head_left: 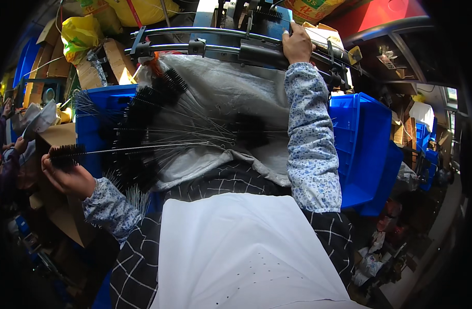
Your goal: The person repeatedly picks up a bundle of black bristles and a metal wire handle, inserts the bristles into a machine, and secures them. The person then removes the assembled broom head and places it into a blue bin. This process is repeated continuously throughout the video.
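On the left, my left hand (68, 177) is closed around the black bristle head of a wire brush (138, 148). Its twisted wire stem points right, ending in a small loop above my lap. My right hand (298, 45) is up at the machine (220, 46), its fingers curled at the right end of the black block on the rails; what they grip is hidden. Under the stem, a pile of similar brushes (138, 131) lies on a grey plastic sheet (205, 77) over my lap, black heads mostly to the left and wire stems to the right. Another dark brush head (250, 130) lies right of the middle.
Blue plastic crates (357, 149) stand at my right, and another blue crate (89, 116) is at my left. Beside that one is an open cardboard box (61, 135). Yellow bags (79, 36) and cardboard crowd the back left. Another person's hand (20, 145) shows at the far left.
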### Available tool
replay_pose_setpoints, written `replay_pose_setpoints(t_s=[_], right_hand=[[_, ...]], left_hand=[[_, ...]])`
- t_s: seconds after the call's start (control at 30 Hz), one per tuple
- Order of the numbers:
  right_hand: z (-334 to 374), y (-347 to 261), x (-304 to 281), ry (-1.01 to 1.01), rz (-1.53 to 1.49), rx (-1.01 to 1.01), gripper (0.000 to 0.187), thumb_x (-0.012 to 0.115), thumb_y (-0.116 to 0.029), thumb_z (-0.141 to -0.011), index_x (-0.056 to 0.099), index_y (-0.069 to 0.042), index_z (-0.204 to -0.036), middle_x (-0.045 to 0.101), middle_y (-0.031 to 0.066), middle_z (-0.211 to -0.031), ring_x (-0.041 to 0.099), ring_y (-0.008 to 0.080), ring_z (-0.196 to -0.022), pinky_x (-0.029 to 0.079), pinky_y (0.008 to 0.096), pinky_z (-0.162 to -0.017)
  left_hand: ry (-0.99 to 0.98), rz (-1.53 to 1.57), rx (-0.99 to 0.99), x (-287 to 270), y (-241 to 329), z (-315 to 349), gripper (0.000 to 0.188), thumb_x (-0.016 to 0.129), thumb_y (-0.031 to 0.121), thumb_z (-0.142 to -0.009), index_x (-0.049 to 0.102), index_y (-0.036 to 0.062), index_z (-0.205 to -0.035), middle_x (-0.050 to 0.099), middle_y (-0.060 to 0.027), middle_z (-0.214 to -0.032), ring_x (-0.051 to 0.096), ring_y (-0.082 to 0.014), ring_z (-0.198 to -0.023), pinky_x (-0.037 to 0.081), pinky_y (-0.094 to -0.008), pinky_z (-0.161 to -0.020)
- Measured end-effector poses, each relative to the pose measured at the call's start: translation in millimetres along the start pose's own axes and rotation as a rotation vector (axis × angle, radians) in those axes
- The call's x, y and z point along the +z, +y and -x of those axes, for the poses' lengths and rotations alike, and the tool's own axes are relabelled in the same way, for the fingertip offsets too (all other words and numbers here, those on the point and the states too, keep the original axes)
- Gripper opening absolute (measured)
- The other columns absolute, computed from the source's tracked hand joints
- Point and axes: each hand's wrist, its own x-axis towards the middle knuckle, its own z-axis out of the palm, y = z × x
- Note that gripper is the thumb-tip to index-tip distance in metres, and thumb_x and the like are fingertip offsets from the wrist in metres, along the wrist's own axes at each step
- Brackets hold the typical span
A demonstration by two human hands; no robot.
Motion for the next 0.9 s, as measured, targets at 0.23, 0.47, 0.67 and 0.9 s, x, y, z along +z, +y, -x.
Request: replay_pose_setpoints(t_s=[0.23,0.47,0.67,0.9], right_hand=[[0.4,-19.2,-2.4,0.0,0.018,0.014,0.037,0.052,-0.017,-0.074,0.053,-0.002,-0.107,0.056,0.0136,-0.102,0.053,0.0286,-0.094,0.039,0.0401,-0.082],[0.3,-39.7,10.9,0.018,0.02,-0.004,0.03,0.054,-0.015,-0.073,0.055,-0.003,-0.1,0.056,0.0115,-0.098,0.053,0.0271,-0.092,0.038,0.0459,-0.081],[2.6,-74.4,16.3,0.026,0.059,0.027,0.018,0.047,-0.007,-0.075,0.057,-0.007,-0.09,0.057,0.0069,-0.091,0.054,0.0233,-0.088,0.034,0.0409,-0.074],[2.2,-61.9,10.7,-0.001,0.051,-0.004,0.024,0.05,-0.012,-0.075,0.055,-0.006,-0.097,0.056,0.009,-0.095,0.053,0.0252,-0.09,0.035,0.0439,-0.075]], left_hand=[[0.078,0.295,-0.194,4.0,-10.9,7.5,0.02,0.055,-0.003,-0.075,0.057,-0.0026,-0.095,0.056,-0.0132,-0.092,0.056,-0.0254,-0.086,0.046,-0.0328,-0.074],[0.061,0.298,-0.192,6.4,-8.8,7.3,0.023,0.055,-0.004,-0.075,0.054,-0.0048,-0.098,0.056,-0.014,-0.091,0.057,-0.025,-0.085,0.047,-0.0319,-0.074],[0.039,0.22,-0.125,6.1,1.6,4.4,0.023,0.054,-0.004,-0.077,0.05,-0.0059,-0.099,0.054,-0.0157,-0.092,0.056,-0.0263,-0.082,0.047,-0.0326,-0.072],[0.015,0.175,-0.066,10.9,10.8,3.5,0.023,0.051,-0.005,-0.079,0.048,-0.0044,-0.102,0.052,-0.0161,-0.093,0.055,-0.0256,-0.08,0.048,-0.0315,-0.071]])
